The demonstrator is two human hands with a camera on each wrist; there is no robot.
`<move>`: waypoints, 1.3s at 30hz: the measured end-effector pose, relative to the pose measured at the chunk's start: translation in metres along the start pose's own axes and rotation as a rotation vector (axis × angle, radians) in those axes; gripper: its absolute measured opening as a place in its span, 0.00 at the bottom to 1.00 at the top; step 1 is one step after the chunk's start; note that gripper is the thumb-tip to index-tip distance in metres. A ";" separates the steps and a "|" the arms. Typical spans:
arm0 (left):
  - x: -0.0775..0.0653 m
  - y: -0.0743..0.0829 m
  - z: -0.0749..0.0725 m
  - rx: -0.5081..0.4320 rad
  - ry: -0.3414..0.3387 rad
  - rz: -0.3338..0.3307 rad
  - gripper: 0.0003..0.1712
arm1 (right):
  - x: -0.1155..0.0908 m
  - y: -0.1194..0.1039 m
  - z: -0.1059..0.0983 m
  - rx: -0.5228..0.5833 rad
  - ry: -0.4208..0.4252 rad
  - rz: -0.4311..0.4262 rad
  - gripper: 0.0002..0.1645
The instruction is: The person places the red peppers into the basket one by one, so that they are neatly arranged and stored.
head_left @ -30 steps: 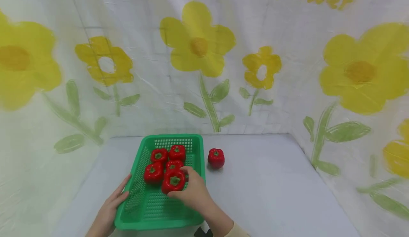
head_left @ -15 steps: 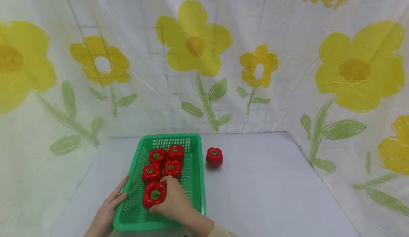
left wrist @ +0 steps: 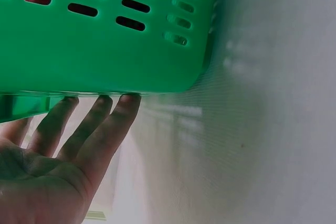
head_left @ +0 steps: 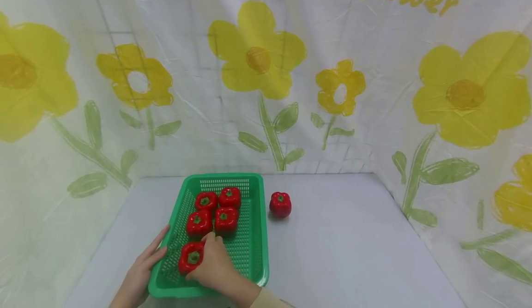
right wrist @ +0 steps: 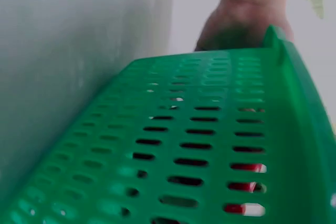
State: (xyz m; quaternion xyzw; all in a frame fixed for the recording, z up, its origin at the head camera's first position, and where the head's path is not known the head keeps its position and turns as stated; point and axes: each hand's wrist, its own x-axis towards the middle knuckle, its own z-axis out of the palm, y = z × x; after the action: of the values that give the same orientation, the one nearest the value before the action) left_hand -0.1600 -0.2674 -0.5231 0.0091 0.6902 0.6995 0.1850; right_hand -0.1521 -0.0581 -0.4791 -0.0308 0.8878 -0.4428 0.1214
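Observation:
In the head view, my right hand point(head_left: 217, 266) holds a red bell pepper point(head_left: 191, 257) with a green stem, thumb and fingers at its right side, in the near left part of a green perforated basket point(head_left: 178, 292). My left hand point(head_left: 139, 271) touches the basket's left outer wall with its fingers extended. The left wrist view shows several fingertips of the left hand point(left wrist: 68, 166) against the green wall. In the right wrist view the basket's wall point(right wrist: 105, 129) hides the held pepper; part of the left hand point(right wrist: 236, 24) shows beyond it.
Several other red bell peppers point(head_left: 226, 220) stand in two rows in the basket's far left and middle. One more red bell pepper point(head_left: 280, 205) stands on the white table point(head_left: 353, 243), right of the basket. A flower-painted white sheet point(head_left: 199, 128) hangs behind the table.
My right hand has carried the bell pepper left and nearer, from beside the others to the basket's near left part. The left hand stays at the basket's left side.

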 end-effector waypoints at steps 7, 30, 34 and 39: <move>0.001 0.000 0.000 -0.008 -0.001 0.002 0.36 | 0.007 0.001 0.011 -0.059 -0.019 0.025 0.47; 0.004 -0.002 0.002 0.002 0.052 -0.033 0.36 | 0.011 0.003 0.008 -0.275 -0.027 0.023 0.58; 0.004 0.000 0.003 0.012 0.069 -0.056 0.36 | 0.007 0.003 0.003 -0.272 -0.020 0.021 0.62; 0.003 0.002 0.004 0.023 0.090 -0.073 0.37 | -0.001 0.000 -0.010 -0.230 -0.024 0.006 0.65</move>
State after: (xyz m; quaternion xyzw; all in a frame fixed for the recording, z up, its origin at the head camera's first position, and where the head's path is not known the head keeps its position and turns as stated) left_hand -0.1617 -0.2624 -0.5214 -0.0452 0.7056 0.6840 0.1791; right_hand -0.1540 -0.0501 -0.4728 -0.0470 0.9314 -0.3372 0.1289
